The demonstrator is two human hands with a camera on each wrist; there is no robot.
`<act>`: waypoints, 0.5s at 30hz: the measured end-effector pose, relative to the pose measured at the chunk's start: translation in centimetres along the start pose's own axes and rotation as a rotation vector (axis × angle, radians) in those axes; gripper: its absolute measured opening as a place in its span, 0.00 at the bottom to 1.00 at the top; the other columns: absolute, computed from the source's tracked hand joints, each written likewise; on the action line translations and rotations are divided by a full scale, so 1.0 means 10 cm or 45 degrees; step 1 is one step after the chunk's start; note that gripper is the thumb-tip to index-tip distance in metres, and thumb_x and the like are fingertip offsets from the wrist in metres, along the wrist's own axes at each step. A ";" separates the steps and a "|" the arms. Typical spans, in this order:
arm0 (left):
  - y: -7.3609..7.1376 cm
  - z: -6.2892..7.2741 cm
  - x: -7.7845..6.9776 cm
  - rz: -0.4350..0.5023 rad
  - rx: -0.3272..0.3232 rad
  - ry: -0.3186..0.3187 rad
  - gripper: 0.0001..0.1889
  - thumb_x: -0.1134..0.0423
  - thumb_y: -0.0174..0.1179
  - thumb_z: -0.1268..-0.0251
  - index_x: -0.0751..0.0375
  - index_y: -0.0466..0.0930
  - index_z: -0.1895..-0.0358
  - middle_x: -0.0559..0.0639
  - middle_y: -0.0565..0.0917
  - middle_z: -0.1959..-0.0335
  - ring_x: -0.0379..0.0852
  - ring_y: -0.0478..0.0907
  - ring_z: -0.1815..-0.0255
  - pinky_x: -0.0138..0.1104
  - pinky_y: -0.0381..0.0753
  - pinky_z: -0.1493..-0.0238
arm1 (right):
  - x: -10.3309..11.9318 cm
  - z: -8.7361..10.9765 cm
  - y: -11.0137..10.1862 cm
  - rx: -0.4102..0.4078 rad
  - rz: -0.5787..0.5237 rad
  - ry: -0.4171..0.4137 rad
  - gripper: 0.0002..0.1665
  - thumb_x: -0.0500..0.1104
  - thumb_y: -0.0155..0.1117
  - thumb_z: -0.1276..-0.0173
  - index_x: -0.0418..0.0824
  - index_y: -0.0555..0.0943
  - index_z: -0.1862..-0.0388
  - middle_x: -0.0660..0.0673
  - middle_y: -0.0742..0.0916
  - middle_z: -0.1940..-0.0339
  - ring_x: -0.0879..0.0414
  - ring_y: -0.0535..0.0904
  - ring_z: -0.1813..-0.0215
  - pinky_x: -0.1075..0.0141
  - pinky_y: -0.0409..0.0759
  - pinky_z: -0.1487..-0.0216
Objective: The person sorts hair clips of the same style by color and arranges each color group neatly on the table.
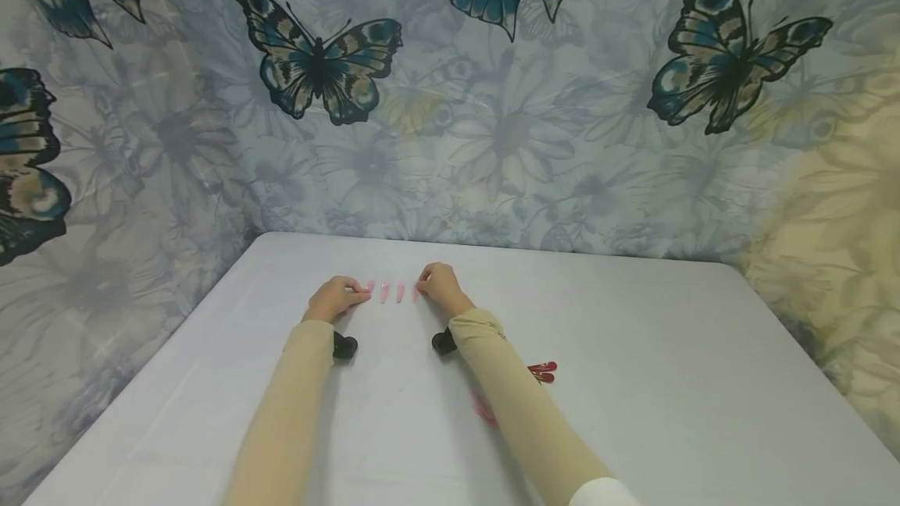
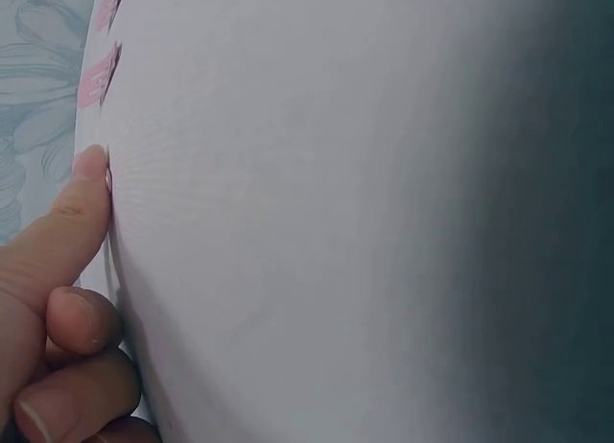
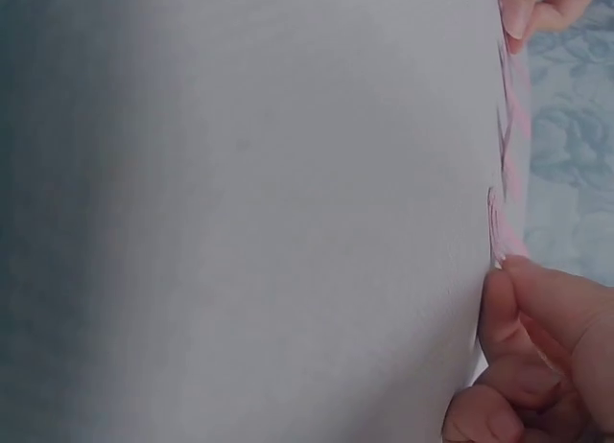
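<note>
Pinching the right-end pink hair clip [image 1: 416, 293], the right hand [image 1: 442, 286] apparently held it in line, while the left hand [image 1: 333, 299] touched the left-end pink hair clip [image 1: 371, 285], its fingers' grip unclear.

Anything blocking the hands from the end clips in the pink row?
Nothing visible: the left hand touches the leftmost pink clip, the right hand the rightmost pink clip. The two middle clips lie between.

The left arm [image 1: 281, 412] and the right arm [image 1: 523, 412] are stretched forward. The left hand [image 1: 333, 300] points inward, with one digit straight and others bent. The right hand [image 1: 441, 287] bends its fingers [image 3: 561, 304], two tips meeting closely.
</note>
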State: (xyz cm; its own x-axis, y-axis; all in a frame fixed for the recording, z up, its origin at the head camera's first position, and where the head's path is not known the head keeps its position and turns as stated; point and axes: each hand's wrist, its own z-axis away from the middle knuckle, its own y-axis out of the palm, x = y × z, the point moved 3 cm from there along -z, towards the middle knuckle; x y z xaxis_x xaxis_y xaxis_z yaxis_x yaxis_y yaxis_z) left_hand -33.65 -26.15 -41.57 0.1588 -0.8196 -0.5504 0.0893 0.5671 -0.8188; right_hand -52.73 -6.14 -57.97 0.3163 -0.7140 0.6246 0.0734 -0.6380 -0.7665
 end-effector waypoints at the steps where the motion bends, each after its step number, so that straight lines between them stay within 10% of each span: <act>1: 0.00 0.01 0.01 -0.002 0.002 -0.007 0.15 0.50 0.64 0.37 0.59 0.84 0.60 0.43 0.69 0.88 0.40 0.66 0.81 0.34 0.64 0.69 | 0.00 0.00 0.01 0.020 -0.020 0.018 0.12 0.47 0.75 0.43 0.50 0.81 0.81 0.55 0.84 0.82 0.59 0.76 0.70 0.67 0.74 0.67; 9: 0.01 0.01 0.02 0.003 0.013 -0.004 0.14 0.50 0.65 0.37 0.58 0.84 0.60 0.43 0.69 0.89 0.40 0.66 0.81 0.33 0.64 0.70 | 0.25 0.27 -0.22 0.144 -0.024 0.180 0.12 0.49 0.69 0.36 0.41 0.84 0.69 0.48 0.89 0.74 0.56 0.81 0.69 0.65 0.78 0.66; 15: 0.01 0.02 0.01 -0.007 0.033 -0.004 0.14 0.51 0.64 0.36 0.59 0.85 0.60 0.44 0.71 0.88 0.41 0.68 0.80 0.33 0.65 0.70 | -0.03 0.15 -0.17 0.198 -0.073 0.179 0.12 0.50 0.69 0.36 0.44 0.83 0.70 0.51 0.87 0.80 0.57 0.81 0.72 0.65 0.79 0.68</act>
State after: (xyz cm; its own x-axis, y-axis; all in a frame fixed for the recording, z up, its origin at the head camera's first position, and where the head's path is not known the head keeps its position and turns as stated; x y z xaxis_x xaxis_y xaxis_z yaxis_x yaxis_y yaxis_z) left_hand -33.46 -26.11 -41.68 0.1612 -0.8224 -0.5456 0.1154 0.5647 -0.8172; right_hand -51.51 -4.41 -57.05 0.1729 -0.7183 0.6739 0.2362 -0.6340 -0.7364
